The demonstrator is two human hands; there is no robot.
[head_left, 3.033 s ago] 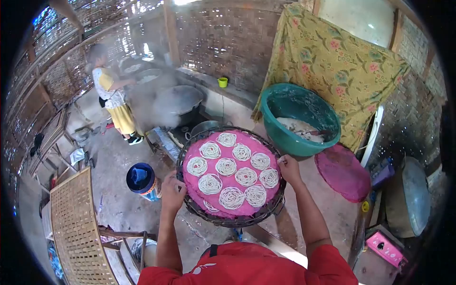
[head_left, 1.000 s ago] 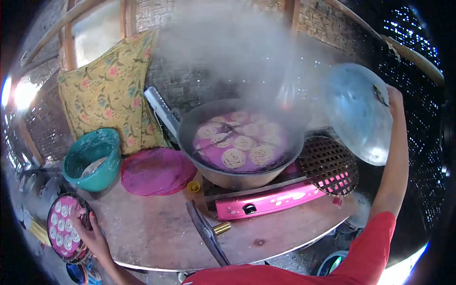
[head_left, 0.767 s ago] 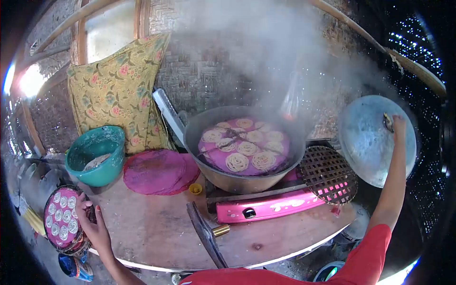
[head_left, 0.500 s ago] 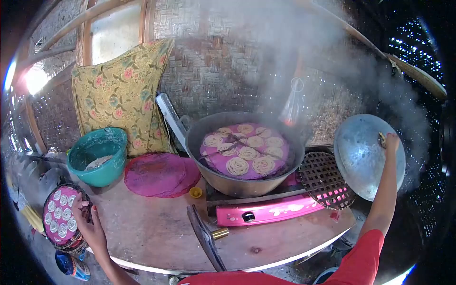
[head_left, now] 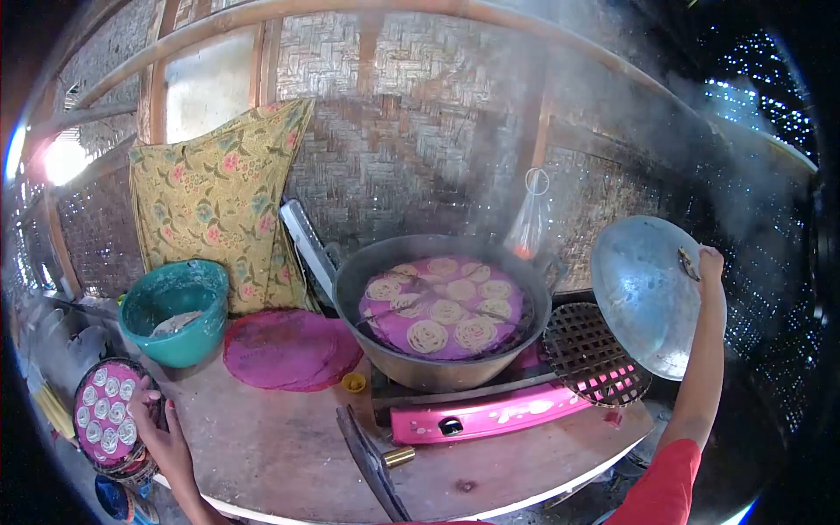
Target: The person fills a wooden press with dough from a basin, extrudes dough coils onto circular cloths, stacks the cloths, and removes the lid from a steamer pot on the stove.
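At the right, my right hand (head_left: 710, 264) is closed on the handle of a round metal lid (head_left: 643, 293), which is tilted on edge beside the wok. On the left, my left hand (head_left: 162, 429) grips the right rim of a round woven tray (head_left: 85, 459) lined with pink cloth. Several pale noodle swirls (head_left: 112, 387) lie on it. Between my hands, the deep wok (head_left: 437, 374) holds a pink-lined round with several similar noodle swirls (head_left: 427, 336) and dark sticks lying across. Steam rises around the wok.
Under the wok is a pink stove (head_left: 490, 415). A woven rack (head_left: 586, 359) leans at its right. Pink cloths (head_left: 289, 350), a teal basin (head_left: 179, 337) and a small yellow cup (head_left: 353, 382) stand left. A dark strip with a brass end (head_left: 372, 464) lies in front.
The view has tilted up slightly, so things sit lower in the picture. The lid has come a little nearer the wok in my right hand. Steam over the wok has thinned.
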